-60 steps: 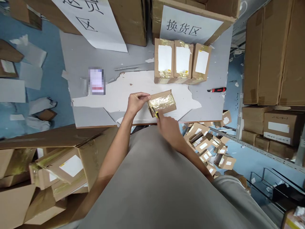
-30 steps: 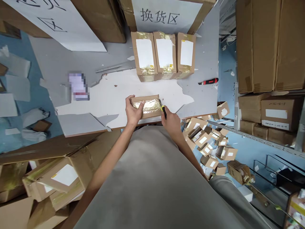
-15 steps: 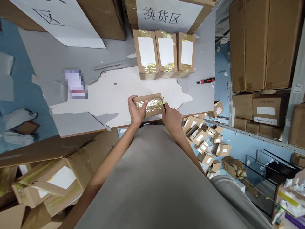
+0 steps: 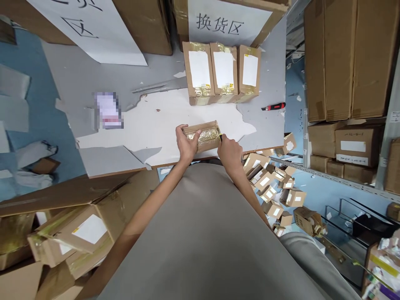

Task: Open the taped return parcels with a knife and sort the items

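A small cardboard box (image 4: pixel 204 135) with shiny tape along its upper face is held near the table's front edge. My left hand (image 4: pixel 186 143) grips its left end, thumb on the taped side. At the right end, my right hand (image 4: pixel 229 153) is closed round a tool with a yellow-green and black tip, probably a box cutter (image 4: pixel 221 137). Most of that tool is hidden in the fist, and its tip meets the box's right edge. Behind the box stand three taped cartons (image 4: pixel 222 75) with white labels, side by side.
On the table (image 4: pixel 162 125) lie a red and black utility knife (image 4: pixel 274 106) at right and a pixelated phone-like object (image 4: pixel 108 110) at left. Large boxes with paper signs (image 4: pixel 228 21) stand at the back. A big open carton (image 4: pixel 125 200) holds boxes at lower left; small boxes (image 4: pixel 271 191) pile up at right.
The view has shifted slightly, so the table's contents appear further right. Both hands keep their hold, and the tool tip stays at the box's right end.
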Demonstrator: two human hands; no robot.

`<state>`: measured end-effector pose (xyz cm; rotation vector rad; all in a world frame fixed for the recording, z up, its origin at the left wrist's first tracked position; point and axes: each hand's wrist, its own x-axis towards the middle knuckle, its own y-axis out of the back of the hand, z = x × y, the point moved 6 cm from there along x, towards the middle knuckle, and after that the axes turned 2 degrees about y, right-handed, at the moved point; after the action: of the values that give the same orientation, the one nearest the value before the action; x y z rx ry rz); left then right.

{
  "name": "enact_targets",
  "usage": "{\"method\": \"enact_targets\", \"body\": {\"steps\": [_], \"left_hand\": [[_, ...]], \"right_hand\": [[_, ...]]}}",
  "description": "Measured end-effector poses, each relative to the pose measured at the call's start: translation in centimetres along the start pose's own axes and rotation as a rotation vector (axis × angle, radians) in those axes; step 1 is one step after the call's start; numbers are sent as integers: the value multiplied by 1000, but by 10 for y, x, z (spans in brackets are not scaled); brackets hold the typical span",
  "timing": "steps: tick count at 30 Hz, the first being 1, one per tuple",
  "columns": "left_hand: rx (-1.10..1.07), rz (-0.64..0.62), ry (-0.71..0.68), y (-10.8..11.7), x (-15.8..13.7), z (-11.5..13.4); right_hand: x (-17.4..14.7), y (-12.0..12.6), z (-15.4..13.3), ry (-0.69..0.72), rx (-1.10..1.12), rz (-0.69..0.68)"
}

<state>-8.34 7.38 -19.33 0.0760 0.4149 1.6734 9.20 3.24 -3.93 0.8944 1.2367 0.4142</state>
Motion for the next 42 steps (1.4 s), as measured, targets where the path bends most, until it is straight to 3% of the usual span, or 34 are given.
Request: {"method": "enact_targets", "body": {"steps": [11,17,23,26,28,32,35,38,42], "left_hand": [[59,21,-12,-5,-7,3],[85,36,-23,-3,-10,6],[61,-8,0,7,-5,6],[50,-53,6,19,0,2],[50,-68,14,31,3,-3],[93,37,96,74,4,-25],[141,189,174,113,-2,-45],[144,267,216,137,-8,-62],[51,247,230,136,-6,-79]], "right_hand": [[3,-9,9,9,11,-10],[-6,-23,23,7,9,-108],[-24,-9,37,100,28,-108],[-18,-4,54,162,182,-13],[7,-15,67,170,379,52],[85,-73,70,104,779,7],[121,-115,45,72,945,-77],[123,-128,16,164,971,-97],[105,-107,14,258,816,33]]}}
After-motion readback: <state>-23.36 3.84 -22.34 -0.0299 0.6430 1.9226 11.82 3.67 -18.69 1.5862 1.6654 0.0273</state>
